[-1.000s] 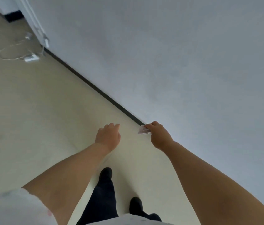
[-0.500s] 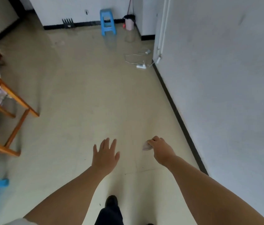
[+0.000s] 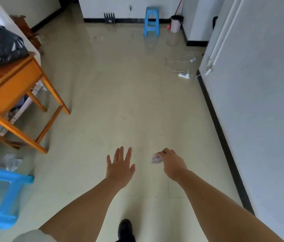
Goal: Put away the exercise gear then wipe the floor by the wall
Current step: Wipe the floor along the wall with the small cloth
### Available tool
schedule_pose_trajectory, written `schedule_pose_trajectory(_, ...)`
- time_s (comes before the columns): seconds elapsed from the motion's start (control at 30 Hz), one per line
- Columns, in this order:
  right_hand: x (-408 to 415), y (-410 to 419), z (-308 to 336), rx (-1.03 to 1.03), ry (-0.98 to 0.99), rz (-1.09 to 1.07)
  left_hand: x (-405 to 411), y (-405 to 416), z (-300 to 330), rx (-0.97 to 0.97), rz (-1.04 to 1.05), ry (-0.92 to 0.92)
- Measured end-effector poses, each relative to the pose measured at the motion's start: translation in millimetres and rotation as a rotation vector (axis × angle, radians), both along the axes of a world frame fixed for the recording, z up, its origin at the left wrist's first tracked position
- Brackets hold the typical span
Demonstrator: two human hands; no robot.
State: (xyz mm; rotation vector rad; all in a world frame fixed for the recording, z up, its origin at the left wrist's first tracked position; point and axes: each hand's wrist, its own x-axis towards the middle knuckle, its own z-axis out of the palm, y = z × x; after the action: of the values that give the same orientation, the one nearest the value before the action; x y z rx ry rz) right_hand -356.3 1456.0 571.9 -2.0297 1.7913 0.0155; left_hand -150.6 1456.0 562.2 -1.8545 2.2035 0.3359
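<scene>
One small crumpled wipe (image 3: 156, 159) pinched in the right hand (image 3: 173, 165), fingers closed on it, held above the floor (image 3: 120, 95) near the wall (image 3: 263, 102) and its black baseboard (image 3: 221, 130). Left hand (image 3: 120, 165) empty, palm down, fingers spread. Black shoe (image 3: 125, 228) below. Orange wooden table (image 3: 12, 88) left, black bag (image 3: 1, 46) on top. Blue stool (image 3: 150, 20) far end, power strip (image 3: 184, 75) by the wall.

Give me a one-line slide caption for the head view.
Right hand pinching a crumpled tissue, left hand open and empty, above the floor beside the wall.
</scene>
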Motion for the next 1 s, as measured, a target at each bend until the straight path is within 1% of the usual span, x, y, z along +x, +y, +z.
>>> schedule_pose_trajectory(0.17,42.2,-60.6,4.7,-0.028,-0.016,-0.048,44.5,-72.2,5.1,-0.005,0.016,0.029)
schedule_pose_trajectory(0.3,63.7,-97.6,-0.9,-0.027,-0.023,-0.099,60.1,-112.7,-2.6,0.031,-0.006,0.018)
schedule_pose_trajectory(0.4,63.0,-127.1,-9.0,-0.004,-0.033,-0.155,58.1,-143.5,-16.2,0.093,-0.009,0.024)
schedule_pose_trajectory(0.53,42.1,-184.5,-19.4,-0.003,0.007,-0.158,42.3,-203.0,-29.1,0.124,-0.058,0.022)
schedule_pose_trajectory(0.73,0.7,-316.7,-31.2,0.002,0.060,-0.133,-1.1,-351.9,-32.0,0.080,-0.051,0.071)
schedule_pose_trajectory(0.87,-22.8,-413.5,-22.5,0.027,0.089,-0.086,-24.2,-444.7,-21.8,0.059,0.002,0.099)
schedule_pose_trajectory(1.0,-30.5,-510.5,-13.9,0.017,0.084,-0.066,-30.7,-523.5,-18.3,0.068,0.038,0.099)
